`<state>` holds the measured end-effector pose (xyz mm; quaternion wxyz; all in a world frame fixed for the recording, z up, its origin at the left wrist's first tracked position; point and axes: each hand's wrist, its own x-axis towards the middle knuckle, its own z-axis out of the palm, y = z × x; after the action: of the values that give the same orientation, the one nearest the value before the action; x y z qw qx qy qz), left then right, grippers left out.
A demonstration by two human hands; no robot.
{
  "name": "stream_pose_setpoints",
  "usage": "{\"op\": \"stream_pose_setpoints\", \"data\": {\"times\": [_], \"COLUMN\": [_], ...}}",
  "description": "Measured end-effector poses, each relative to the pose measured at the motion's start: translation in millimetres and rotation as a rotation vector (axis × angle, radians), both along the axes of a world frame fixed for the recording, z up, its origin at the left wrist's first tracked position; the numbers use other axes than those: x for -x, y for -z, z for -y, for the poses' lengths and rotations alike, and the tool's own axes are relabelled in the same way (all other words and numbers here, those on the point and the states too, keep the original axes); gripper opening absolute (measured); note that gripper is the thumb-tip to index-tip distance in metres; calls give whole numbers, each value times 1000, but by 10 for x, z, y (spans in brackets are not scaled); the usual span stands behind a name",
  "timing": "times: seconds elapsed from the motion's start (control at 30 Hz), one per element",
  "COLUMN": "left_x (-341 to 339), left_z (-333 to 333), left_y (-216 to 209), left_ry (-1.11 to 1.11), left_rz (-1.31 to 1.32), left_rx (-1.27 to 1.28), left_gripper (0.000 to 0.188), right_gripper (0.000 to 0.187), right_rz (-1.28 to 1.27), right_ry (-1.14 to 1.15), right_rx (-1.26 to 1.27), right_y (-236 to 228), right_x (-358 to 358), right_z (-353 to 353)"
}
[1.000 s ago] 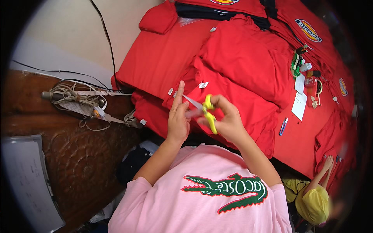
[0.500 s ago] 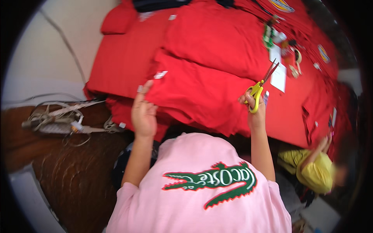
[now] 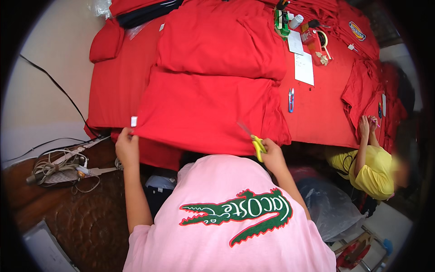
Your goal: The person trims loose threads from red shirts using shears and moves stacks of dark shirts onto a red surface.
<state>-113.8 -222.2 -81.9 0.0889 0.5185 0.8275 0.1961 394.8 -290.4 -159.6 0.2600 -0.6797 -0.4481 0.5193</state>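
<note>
My left hand (image 3: pixel 128 148) pinches the near left corner of a red garment (image 3: pixel 199 113), just below its small white label (image 3: pixel 133 121). The garment lies spread over the near edge of a red-covered table (image 3: pixel 301 122). In my right hand (image 3: pixel 273 157) is a pair of scissors (image 3: pixel 257 146) with yellow handles, its blades pointing up and left over the cloth near the table's edge. Beyond, another folded red garment (image 3: pixel 217 45) lies against the first. Blue thread snips (image 3: pixel 291 100) rest to the right of the garment.
White papers (image 3: pixel 304 69), a green holder (image 3: pixel 282 27), a white bottle (image 3: pixel 296 21) and a tape roll (image 3: pixel 323 40) lie at far right. A person in yellow (image 3: pixel 372 170) handles red cloth on the right. Cables (image 3: pixel 59 165) sit at left; a clear plastic bag (image 3: pixel 326 208) stands low right.
My left hand has gone from spread fingers to pinching the garment's corner. The scissors came down and left, their blades swinging from upper right to upper left. The view has shifted.
</note>
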Motion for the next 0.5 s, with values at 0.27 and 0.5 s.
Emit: {"op": "stream_pose_setpoints", "data": {"times": [0.27,0.5], "left_x": [375,-9], "left_z": [-51,-1833], "left_y": [234,-1081], "left_ry": [-13,434], "left_rz": [618,1358], "left_rx": [121,-541], "left_gripper": [5,19], "right_gripper": [23,30], "right_rz": [-491,-930], "right_ry": [171,199], "right_rx": [129,-664], "right_y": [-1084,-1926], "right_x": [-418,-458], "right_z": [-239,-2114]}}
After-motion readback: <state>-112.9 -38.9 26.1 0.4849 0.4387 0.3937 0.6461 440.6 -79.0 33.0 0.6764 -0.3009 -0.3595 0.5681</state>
